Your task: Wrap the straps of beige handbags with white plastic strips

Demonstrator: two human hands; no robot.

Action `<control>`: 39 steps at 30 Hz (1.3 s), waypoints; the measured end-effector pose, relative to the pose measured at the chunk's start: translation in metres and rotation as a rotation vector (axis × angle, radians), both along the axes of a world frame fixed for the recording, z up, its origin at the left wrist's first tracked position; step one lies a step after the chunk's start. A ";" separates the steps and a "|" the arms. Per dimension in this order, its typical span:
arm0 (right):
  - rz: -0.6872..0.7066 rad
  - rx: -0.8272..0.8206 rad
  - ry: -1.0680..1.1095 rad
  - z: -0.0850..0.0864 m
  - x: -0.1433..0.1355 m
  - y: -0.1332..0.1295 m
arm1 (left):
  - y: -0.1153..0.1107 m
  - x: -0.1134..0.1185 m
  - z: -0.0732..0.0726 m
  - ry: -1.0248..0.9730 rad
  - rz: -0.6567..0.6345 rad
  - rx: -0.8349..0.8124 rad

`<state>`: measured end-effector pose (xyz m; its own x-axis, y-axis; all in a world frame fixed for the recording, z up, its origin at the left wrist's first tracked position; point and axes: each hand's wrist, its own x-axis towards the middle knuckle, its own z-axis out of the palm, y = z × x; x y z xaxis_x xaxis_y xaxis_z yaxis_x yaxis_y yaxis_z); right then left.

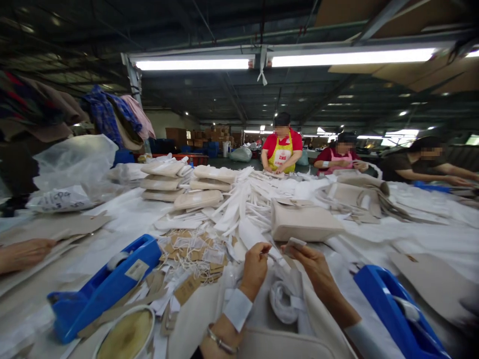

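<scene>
My left hand, with a white band and a bracelet at the wrist, is raised in a pinch. What its fingertips hold, if anything, is too small to make out. Close by on the right, my right hand grips a small pale flat piece between thumb and fingers. Beneath both hands lies a beige bag, with a wrapped white coil on it. Left of my left hand is a heap of brown tags with white strings. Behind my right hand stands another beige bag.
Blue tape dispensers stand left and right. A round tub sits at the front left. Beige bags are stacked behind white wrapping strips. Another person's hand reaches in at left; several co-workers stand across the table.
</scene>
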<state>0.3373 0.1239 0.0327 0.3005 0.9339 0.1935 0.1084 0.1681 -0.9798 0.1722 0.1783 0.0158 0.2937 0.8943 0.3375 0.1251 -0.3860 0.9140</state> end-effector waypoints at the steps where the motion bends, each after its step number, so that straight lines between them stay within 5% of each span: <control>1: -0.018 0.008 0.006 0.000 0.000 -0.001 | -0.001 0.000 0.001 0.014 -0.010 0.020; 11: -0.125 0.128 -0.017 0.010 -0.014 -0.019 | -0.009 0.005 0.000 0.103 -0.118 0.109; 21: -0.344 -0.113 -0.047 0.008 0.024 -0.015 | 0.013 -0.004 -0.006 -0.374 -0.065 -0.159; 24: -0.329 0.018 -0.258 0.015 -0.008 -0.051 | 0.018 -0.010 -0.002 -0.476 -0.039 -0.217; 27: -0.002 0.280 -0.713 0.010 -0.066 -0.090 | 0.020 -0.015 0.004 -0.477 -0.014 -0.221; 29: 0.113 0.414 -0.935 -0.004 -0.100 -0.106 | 0.018 -0.016 0.009 -0.421 0.011 -0.192; 32: 0.079 0.573 -1.146 -0.031 -0.125 -0.111 | 0.008 -0.014 0.014 -0.242 0.050 -0.107; 39: 0.099 0.473 -1.205 -0.058 -0.119 -0.104 | -0.013 -0.006 0.021 0.459 -0.091 0.117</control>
<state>0.2182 0.0202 -0.0257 -0.3583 0.7092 0.6072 0.8416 0.5268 -0.1186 0.1661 0.1657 0.0369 0.5109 0.8219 0.2518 0.4666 -0.5112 0.7217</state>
